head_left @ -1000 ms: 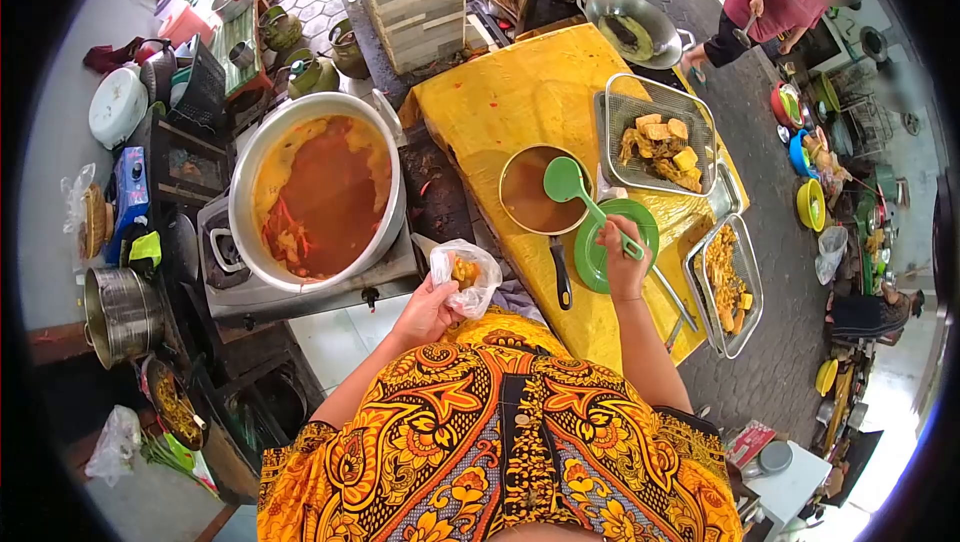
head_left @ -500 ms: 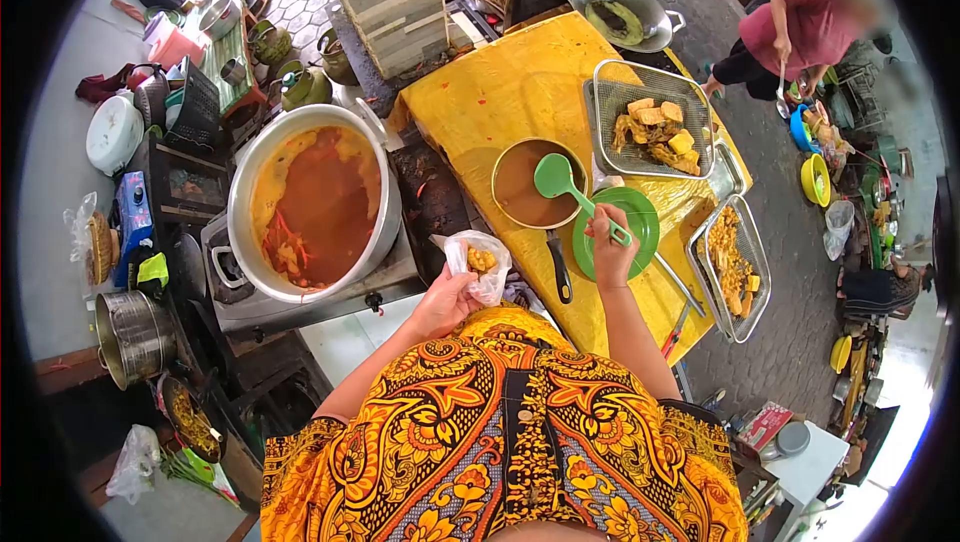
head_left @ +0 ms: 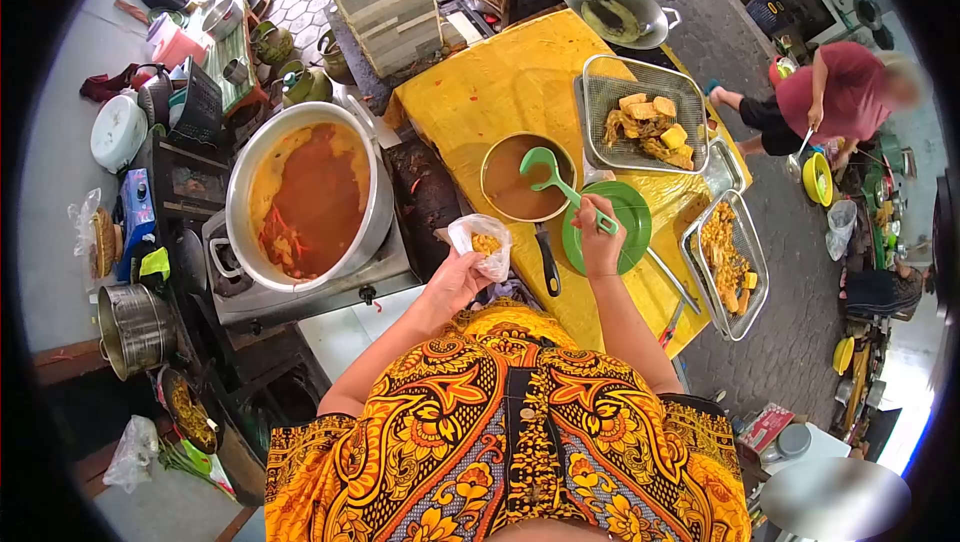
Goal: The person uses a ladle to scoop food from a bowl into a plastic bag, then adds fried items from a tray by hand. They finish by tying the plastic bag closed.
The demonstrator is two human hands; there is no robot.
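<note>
Yellow cloth, creased and stained, is covering the table (head_left: 500,82) in front of me, and a paved yard is spreading out beyond it, where another person in a red shirt (head_left: 840,92) is bending over bowls. I am holding my left hand (head_left: 455,282) up at waist height, elbow bent, with its fingers pinching the gathered neck of a thin, crinkly clear plastic bag (head_left: 483,245) that is carrying yellow food at its bottom. The bag is hanging just off the near edge of the table, beside the black handle of a round metal saucepan (head_left: 518,180) full of smooth brown sauce. My right hand (head_left: 602,242) is reaching forward over a flat green plastic plate (head_left: 625,232), its fingers wrapped tight around the slim handle of a green plastic ladle (head_left: 560,182), whose round bowl is hovering tilted above the saucepan. To my left, a big aluminium pot (head_left: 310,197) of orange-red broth is sitting on a steel burner. Wire-mesh baskets (head_left: 640,122) holding fried golden pieces are resting on the far right of the table.
</note>
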